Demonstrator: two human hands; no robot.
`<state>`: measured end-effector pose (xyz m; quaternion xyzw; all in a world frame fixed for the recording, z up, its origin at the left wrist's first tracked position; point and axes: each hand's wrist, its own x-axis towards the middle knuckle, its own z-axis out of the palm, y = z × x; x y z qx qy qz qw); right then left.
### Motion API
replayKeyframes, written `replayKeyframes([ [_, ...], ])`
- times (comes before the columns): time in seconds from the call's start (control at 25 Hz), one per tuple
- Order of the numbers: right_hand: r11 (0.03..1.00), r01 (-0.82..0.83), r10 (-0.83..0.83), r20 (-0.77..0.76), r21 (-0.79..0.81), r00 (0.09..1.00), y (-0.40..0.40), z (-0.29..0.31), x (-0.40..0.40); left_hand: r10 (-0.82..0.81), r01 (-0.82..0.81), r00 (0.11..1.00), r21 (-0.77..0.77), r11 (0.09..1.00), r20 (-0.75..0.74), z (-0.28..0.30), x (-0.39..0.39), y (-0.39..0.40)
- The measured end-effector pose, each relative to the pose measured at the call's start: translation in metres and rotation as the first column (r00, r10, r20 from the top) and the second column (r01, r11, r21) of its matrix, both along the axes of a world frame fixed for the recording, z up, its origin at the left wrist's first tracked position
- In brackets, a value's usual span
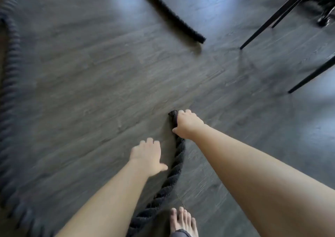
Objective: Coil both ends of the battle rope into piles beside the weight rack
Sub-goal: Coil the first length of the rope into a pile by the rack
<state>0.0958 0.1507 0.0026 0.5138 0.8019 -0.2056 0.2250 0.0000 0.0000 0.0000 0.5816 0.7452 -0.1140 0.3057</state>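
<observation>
A thick black twisted battle rope [176,161] runs from the bottom of the view up to its near end at centre. My right hand [188,123] is shut on that end, just above the grey wood floor. My left hand [147,156] hovers open beside the rope, to its left, fingers spread, thumb close to the rope. The rope's other end [197,37] lies on the floor at the upper centre. A long stretch of rope [10,84] curves down the left edge, blurred.
Thin black metal legs [272,17] of a frame stand at the upper right, another leg [311,75] at the right edge. My bare foot [183,220] is planted at the bottom next to the rope. Grey plank floor [90,73] fills the middle.
</observation>
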Motion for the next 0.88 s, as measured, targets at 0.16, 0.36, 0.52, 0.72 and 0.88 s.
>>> replayKeyframes([
  [0.16, 0.999, 0.051, -0.052, 0.115, 0.015, 0.992, -0.008, -0.073, 0.008, -0.093, 0.092, 0.996, -0.176, 0.980, 0.007, -0.066, 0.026, -0.030],
  [0.36, 0.989, 0.148, -0.148, 0.033, 0.011, 0.988, -0.017, -0.106, 0.005, -0.275, 0.270, 0.960, -0.080, 0.959, -0.054, -0.098, 0.044, -0.063],
  [0.52, 0.972, -0.231, 0.228, 0.053, 0.039, 0.972, -0.029, -0.098, -0.026, -0.334, 0.323, 0.941, -0.157, 0.933, -0.049, -0.103, 0.036, -0.099],
  [0.72, 0.681, -0.720, 0.714, 0.094, 0.136, 0.693, -0.056, -0.096, -0.090, -0.079, 0.071, 0.988, -0.064, 0.995, -0.135, -0.099, -0.026, -0.140],
  [0.88, 0.250, -0.940, 0.956, 0.096, 0.232, 0.278, -0.090, -0.095, -0.142, 0.219, -0.222, 0.956, 0.009, 0.975, -0.195, -0.093, -0.058, -0.149],
])
